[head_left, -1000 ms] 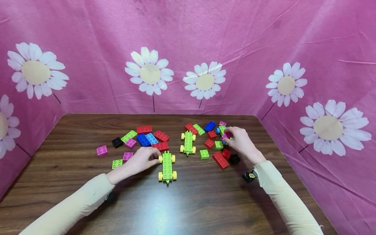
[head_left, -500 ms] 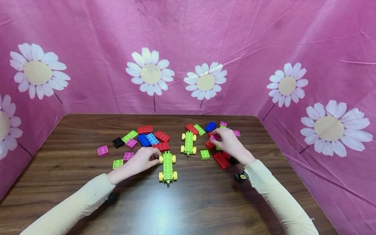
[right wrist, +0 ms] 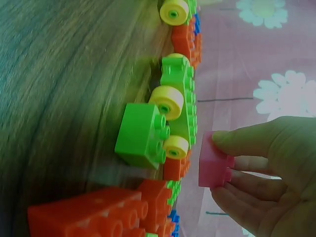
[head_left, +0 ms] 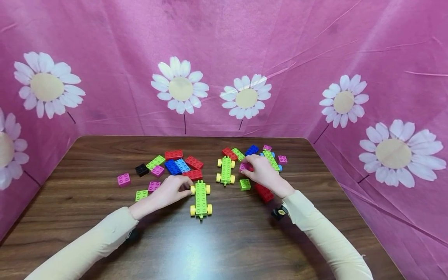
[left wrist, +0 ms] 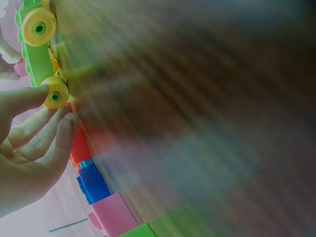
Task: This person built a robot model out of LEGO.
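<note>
In the head view, my left hand [head_left: 170, 192] is at the rear left yellow wheel of a green wheeled toy base [head_left: 201, 199], which stands on the table. The left wrist view shows thumb and fingers around that yellow wheel [left wrist: 56, 95]. My right hand [head_left: 265, 175] pinches a pink building brick [right wrist: 212, 164] between thumb and fingertips, lifted above the table. A second green base with yellow wheels [head_left: 226, 171] stands just left of this hand. Below the hand sits a small green brick [head_left: 245, 184].
Loose bricks lie at the left, among them a black brick [head_left: 142, 169] and a dark blue brick [head_left: 173, 167]. A green base with blue wheels [head_left: 271, 160] stands behind the right hand, near a pink brick [head_left: 282, 159]. A long red brick [head_left: 264, 192] lies under the right wrist.
My right hand has lifted the pink brick from beside the blue-wheeled base and carried it left, toward the farther yellow-wheeled base. My left hand has stayed at the wheel.
</note>
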{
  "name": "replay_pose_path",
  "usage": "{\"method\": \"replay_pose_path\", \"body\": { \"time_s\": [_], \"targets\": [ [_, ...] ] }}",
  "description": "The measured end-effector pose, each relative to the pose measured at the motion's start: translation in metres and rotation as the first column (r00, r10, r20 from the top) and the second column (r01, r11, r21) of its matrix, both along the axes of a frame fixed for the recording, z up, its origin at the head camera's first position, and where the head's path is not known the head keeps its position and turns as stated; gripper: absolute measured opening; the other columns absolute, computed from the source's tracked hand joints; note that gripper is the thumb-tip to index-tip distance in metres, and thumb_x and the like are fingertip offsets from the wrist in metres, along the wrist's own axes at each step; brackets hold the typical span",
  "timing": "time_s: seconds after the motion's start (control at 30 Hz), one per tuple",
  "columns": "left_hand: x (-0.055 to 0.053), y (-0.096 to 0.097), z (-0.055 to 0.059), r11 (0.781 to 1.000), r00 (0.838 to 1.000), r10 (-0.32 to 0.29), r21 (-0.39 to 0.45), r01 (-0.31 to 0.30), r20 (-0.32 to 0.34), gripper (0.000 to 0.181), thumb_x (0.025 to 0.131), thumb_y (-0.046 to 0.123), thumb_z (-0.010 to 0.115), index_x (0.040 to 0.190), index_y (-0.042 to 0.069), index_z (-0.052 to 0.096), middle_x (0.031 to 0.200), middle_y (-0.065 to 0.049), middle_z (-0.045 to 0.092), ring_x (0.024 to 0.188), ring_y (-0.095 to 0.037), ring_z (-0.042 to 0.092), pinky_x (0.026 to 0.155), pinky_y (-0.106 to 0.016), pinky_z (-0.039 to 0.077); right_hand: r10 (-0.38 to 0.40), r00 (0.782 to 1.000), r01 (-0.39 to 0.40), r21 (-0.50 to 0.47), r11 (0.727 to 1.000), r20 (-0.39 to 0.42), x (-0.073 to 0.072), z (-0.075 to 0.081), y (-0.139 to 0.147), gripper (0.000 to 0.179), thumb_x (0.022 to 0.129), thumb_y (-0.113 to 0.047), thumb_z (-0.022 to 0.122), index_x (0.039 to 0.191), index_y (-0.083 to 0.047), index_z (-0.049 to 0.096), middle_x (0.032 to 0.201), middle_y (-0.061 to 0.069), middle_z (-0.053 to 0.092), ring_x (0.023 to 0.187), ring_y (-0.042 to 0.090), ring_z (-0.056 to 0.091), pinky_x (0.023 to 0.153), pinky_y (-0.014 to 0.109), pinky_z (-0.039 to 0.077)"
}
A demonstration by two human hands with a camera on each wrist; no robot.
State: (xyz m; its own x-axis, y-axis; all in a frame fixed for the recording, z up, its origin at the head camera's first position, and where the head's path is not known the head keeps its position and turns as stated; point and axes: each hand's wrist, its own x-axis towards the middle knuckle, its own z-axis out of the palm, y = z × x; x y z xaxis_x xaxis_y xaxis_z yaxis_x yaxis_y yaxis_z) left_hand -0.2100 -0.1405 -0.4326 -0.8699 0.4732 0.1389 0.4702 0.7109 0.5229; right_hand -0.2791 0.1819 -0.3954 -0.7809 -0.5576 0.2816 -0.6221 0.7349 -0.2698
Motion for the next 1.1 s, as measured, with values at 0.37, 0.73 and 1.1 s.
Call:
{"method": "replay_pose_path", "body": {
  "time_s": [0.37,0.73,1.1],
  "targets": [
    [-0.001,-0.001,0.001,1.000,1.000,-0.013,0.003,0.013,-0.019,0.015,0.086,0.011,0.075,0.099,0.004,0.072,0.090,-0.007,0.074,0.079,-0.014,0.068,0.071,-0.029,0.056,0.063,0.998,-0.063,-0.011,0.998,-0.002,0.010,0.002,-0.020,0.024,0.084,-0.017,0.079,0.102,-0.003,0.071,0.094,0.008,0.074,0.081,0.018,0.064,0.074,0.034,0.056],
    [0.001,-0.001,0.004,1.000,1.000,-0.009,0.011,0.009,-0.004,0.015,0.087,0.011,0.075,0.099,0.004,0.072,0.090,-0.007,0.074,0.080,-0.016,0.069,0.071,-0.030,0.057,0.155,0.988,-0.155,0.012,0.988,-0.021,0.024,-0.003,-0.041,0.022,0.084,-0.018,0.079,0.102,-0.006,0.071,0.094,0.006,0.074,0.082,0.015,0.065,0.075,0.030,0.057],
    [-0.001,-0.001,0.002,1.000,1.000,-0.007,0.008,0.007,0.004,0.014,0.087,0.011,0.074,0.098,0.004,0.072,0.088,-0.006,0.074,0.077,-0.011,0.066,0.069,-0.026,0.055,0.207,0.978,-0.207,0.016,0.978,0.033,0.035,-0.005,-0.059,0.027,0.087,-0.022,0.076,0.108,-0.007,0.070,0.102,0.005,0.074,0.094,0.016,0.069,0.086,0.032,0.057]
  ]
}}
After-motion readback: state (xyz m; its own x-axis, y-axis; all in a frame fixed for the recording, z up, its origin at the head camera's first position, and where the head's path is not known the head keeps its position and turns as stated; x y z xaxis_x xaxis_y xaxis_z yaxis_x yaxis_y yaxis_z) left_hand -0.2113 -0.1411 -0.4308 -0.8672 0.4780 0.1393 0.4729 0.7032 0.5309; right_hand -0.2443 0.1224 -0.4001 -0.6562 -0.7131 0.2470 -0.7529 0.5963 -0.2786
